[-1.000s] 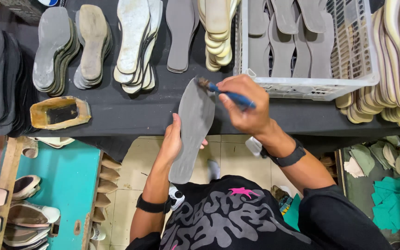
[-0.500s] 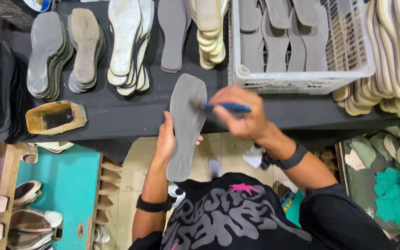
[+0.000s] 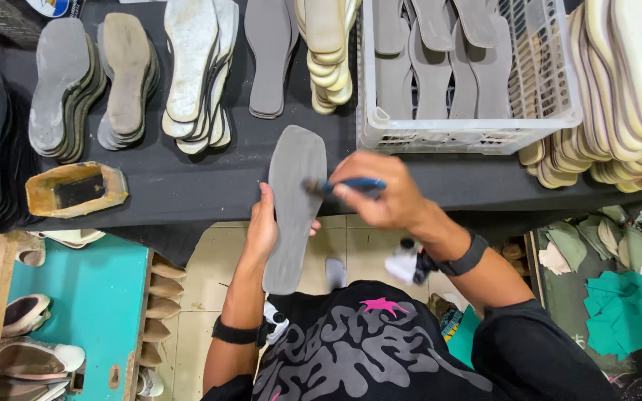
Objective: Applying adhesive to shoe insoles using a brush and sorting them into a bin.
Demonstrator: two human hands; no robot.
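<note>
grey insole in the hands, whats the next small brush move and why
Probably draw the brush down the grey insole toward its narrow end. The right hand has the bristles on the wide upper part, while the left hand holds the insole's edge, leaving the lower length uncovered.

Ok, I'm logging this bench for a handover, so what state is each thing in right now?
Grey insole: held upright-ish off the table edge, being brushed.
Left hand: gripping the insole's side.
Right hand: closed on the brush.
Brush: bristles touching the insole, blurred.
White crate: holds grey insoles.
Yellow-stained tin: open on the table.
Insole stacks: piled, fanned out.
</note>
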